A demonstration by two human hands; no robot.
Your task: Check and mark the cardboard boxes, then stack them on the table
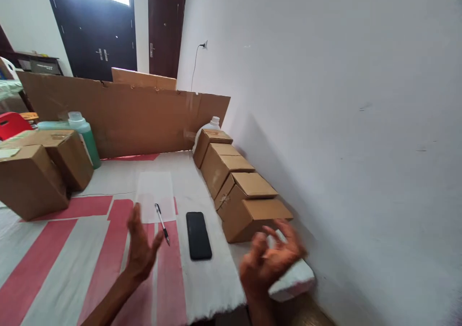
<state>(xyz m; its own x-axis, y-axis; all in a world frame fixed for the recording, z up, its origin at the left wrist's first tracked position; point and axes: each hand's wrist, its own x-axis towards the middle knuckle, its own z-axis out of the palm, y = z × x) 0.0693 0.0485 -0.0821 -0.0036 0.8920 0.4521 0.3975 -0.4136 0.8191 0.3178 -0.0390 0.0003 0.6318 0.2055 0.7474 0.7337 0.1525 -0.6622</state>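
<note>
My left hand point(140, 249) is raised edge-on above the red and white striped cloth point(57, 249), fingers stretched out and empty, just left of a pen point(162, 223). The pen lies across the lower corner of a white paper sheet point(156, 196). A black phone point(198, 235) lies face up to the right of the pen. My right hand point(270, 261) hovers with fingers spread and curled, a little blurred, over a white block-like object point(294, 279) near the table's front right corner. It holds nothing that I can see.
A row of several small cardboard boxes point(234, 186) runs along the white wall at right. Two larger boxes point(39, 169) and a green bottle point(84, 136) stand at left. A tall cardboard sheet point(126, 116) closes off the back, with a white bottle point(211, 126) beside it.
</note>
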